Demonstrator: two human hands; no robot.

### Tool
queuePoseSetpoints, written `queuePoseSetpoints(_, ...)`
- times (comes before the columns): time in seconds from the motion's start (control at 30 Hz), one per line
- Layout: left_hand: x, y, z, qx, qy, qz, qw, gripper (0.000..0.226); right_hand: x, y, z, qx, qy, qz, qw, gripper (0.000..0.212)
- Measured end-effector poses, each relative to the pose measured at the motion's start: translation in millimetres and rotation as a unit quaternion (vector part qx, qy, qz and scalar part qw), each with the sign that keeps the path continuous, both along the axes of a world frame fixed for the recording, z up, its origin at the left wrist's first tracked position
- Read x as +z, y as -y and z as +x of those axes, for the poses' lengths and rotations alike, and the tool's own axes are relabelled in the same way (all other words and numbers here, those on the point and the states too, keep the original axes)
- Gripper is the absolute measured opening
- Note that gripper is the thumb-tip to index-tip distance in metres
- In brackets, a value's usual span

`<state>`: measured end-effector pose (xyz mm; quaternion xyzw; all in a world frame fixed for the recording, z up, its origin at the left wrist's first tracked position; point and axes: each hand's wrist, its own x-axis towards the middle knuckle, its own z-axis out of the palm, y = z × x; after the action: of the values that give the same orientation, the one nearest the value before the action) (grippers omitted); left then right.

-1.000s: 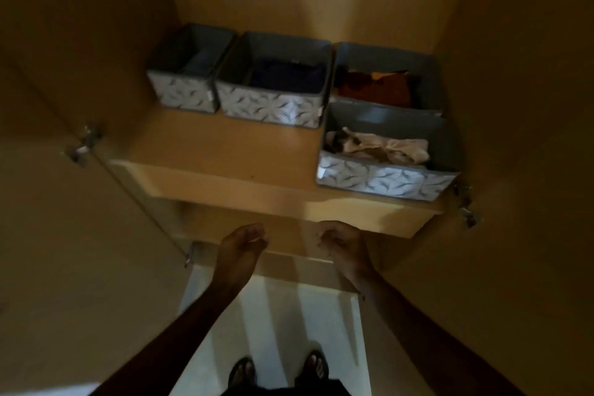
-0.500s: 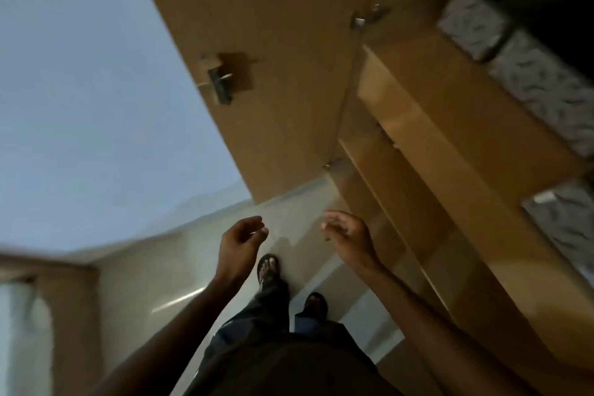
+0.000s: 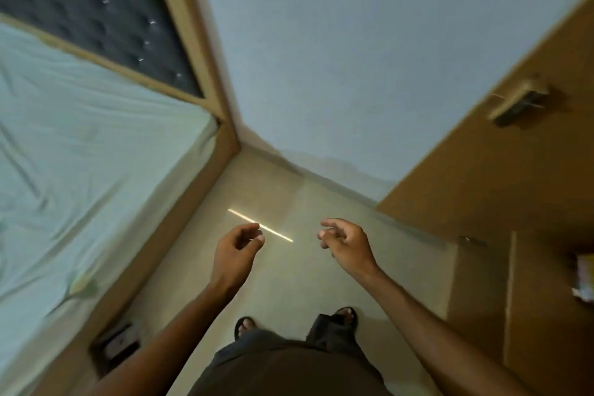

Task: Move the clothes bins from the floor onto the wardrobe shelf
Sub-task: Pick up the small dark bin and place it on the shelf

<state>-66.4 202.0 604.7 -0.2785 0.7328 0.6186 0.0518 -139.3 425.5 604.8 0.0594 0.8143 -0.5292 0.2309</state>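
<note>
While both arms reach forward, the left hand (image 3: pixel 236 254) and right hand (image 3: pixel 347 244) hang loosely curled, holding nothing. Beneath them lies bare floor (image 3: pixel 289 196).

no text, label, brand or number can be read anywhere in this view. the small pale item (image 3: pixel 585 278) at the right edge of the frame, inside the wardrobe, may carry a printed pattern, but it is too blurred to read.
</note>
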Motion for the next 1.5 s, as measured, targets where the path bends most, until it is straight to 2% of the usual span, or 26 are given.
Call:
queuePoseSetpoints(0.17, -3.4, 107.8, 70.0, 0.133, 0.010, -0.021, 0.991, 0.023, -0.8, 128.1, 11.3, 0.143, 0.011, -0.001, 0.990, 0.021)
queuePoseSetpoints(0.3, -2.2, 183.4, 127.0, 0.258, 0.012, -0.051, 0.965, 0.024, -6.1, 231.3, 23.2, 0.261, 0.012, -0.001, 0.965, 0.022)
queuePoseSetpoints(0.4, -2.4, 226.4, 175.0, 0.363, 0.020, -0.046, 0.930, 0.025, -8.4, 306.9, 37.2, 0.353, 0.010, 0.000, 0.936, 0.024)
queuePoseSetpoints(0.53, -8.2, 264.7, 236.3, 0.488, 0.043, -0.024, 0.871, 0.023, -15.2, 404.9, 67.8, 0.484, 0.015, 0.009, 0.875, 0.023)
queuePoseSetpoints(0.77, -52.0, 320.6, 308.5, 0.601, 0.134, -0.004, 0.788, 0.023, -75.9, 538.4, 132.7, 0.623, 0.042, 0.018, 0.781, 0.019)
queuePoseSetpoints(0.87, -95.7, 348.6, 325.9, 0.599, 0.184, 0.009, 0.779, 0.026, -125.9, 578.0, 159.9, 0.646, 0.058, 0.040, 0.760, 0.020)
queuePoseSetpoints(1.07, -214.8, 404.5, 357.6, 0.560, 0.251, 0.065, 0.787, 0.027, -245.7, 623.2, 202.2, 0.677, 0.062, 0.131, 0.722, 0.030)
queuePoseSetpoints(1.2, -314.3, 440.5, 381.1, 0.481, 0.281, 0.086, 0.826, 0.029, -337.9, 635.3, 231.0, 0.677, 0.065, 0.189, 0.709, 0.032)
queuePoseSetpoints(1.37, -453.8, 471.4, 409.4, 0.385, 0.317, 0.070, 0.864, 0.036, -468.6, 639.3, 268.1, 0.632, 0.079, 0.244, 0.731, 0.029)
queuePoseSetpoints(1.5, -565.6, 489.9, 429.1, 0.237, 0.376, 0.019, 0.895, 0.043, -573.3, 629.8, 294.2, 0.614, 0.092, 0.283, 0.731, 0.040)
